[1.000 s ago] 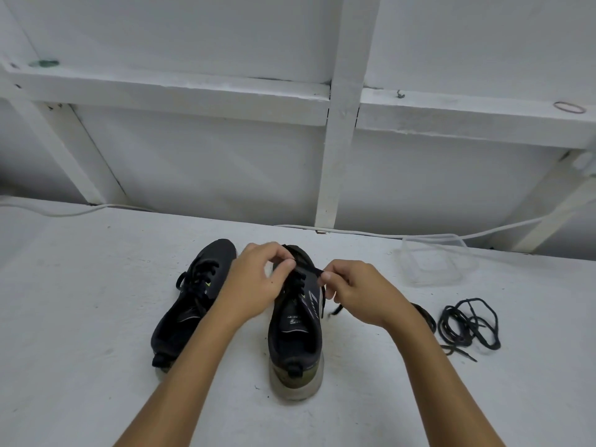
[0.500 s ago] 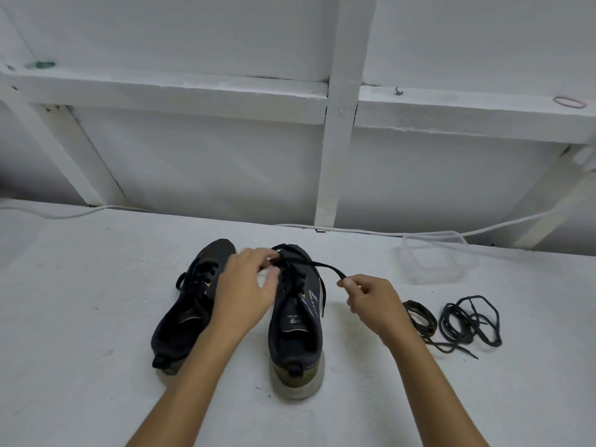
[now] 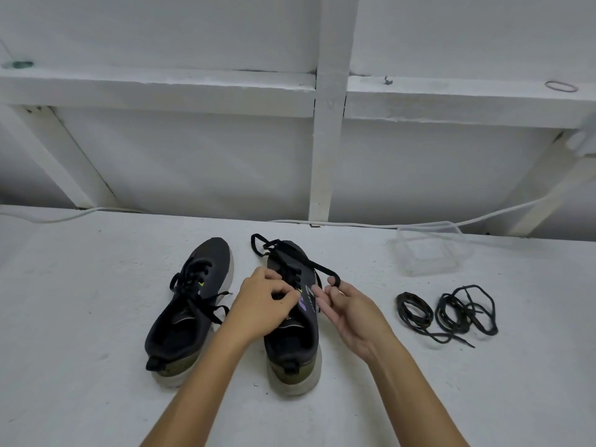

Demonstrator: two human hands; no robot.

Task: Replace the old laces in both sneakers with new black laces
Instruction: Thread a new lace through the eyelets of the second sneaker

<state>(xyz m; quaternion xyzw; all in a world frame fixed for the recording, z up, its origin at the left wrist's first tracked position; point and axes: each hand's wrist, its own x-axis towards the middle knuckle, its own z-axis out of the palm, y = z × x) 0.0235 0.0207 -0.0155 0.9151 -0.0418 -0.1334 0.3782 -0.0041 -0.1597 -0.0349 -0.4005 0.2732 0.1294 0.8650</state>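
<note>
On the white bench [image 3: 96, 317] I count two dark sneakers [image 3: 190, 304] side by side, my left hand [image 3: 264, 304] pinching the right shoe's lacing, my right hand [image 3: 351, 314] gripping its loosened lace [image 3: 322, 269] — then two coiled black laces [image 3: 464, 311] beyond, below a clear tub [image 3: 432, 250].
</note>
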